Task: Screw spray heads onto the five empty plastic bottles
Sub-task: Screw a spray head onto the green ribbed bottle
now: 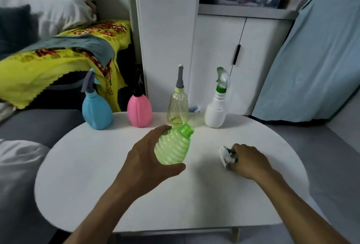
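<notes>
My left hand (148, 158) grips a ribbed green bottle (173, 146), tilted with its open neck pointing up and to the right, above the white table (97, 175). My right hand (249, 161) rests on the table to the right, fingers curled round a white and green spray head (226, 156). Along the table's far edge stand a blue bottle (96, 111), a pink bottle (139, 110), a clear yellowish bottle (177, 108) and a white bottle (215, 110), each with a spray head on top.
A white cabinet (216, 58) stands behind the table. A sofa with a yellow flowered blanket (58, 56) and cushions lies at the left, and something under a light blue cover (311, 64) leans at the right.
</notes>
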A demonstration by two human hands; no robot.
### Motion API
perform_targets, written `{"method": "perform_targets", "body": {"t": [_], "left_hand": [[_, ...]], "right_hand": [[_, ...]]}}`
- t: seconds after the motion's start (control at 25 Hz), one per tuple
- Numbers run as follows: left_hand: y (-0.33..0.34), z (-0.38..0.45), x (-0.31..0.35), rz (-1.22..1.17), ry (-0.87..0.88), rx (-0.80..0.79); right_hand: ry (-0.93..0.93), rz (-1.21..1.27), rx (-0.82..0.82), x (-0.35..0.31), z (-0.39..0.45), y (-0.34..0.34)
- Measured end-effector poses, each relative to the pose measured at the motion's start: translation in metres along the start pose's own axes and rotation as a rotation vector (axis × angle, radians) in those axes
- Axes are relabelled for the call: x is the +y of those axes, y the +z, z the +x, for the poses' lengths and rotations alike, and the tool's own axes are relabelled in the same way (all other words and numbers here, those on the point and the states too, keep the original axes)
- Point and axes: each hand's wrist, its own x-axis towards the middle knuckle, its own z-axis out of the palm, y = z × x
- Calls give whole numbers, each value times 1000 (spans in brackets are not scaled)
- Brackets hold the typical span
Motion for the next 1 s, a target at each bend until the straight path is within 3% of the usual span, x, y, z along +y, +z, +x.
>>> {"method": "perform_targets", "body": {"t": [0.2,0.24,0.36,0.4,0.52,0.64,0.84,1.0], "left_hand": [[-1,4,-4,75,36,-8],[-2,4,-6,101,37,-8],[-3,4,-10,170,55,14],[-3,4,-10,191,60,15],[-2,6,-12,245,80,15],[0,7,-13,267,85,6],[6,11,-16,305,111,4],[9,9,-16,306,160,-4]], "right_hand": [[-37,13,164,-2,5,4],[-43,204,212,-4,4,-4],[-93,1276,275,-11,-6,-50],[-152,1534,274,-9,-12,-64],[-245,1962,237,-3,-28,-83],[-202,2068,273,0,-35,-82],[-153,2041,277,-9,-40,-80],[-151,2020,205,-26,-43,-69]]}}
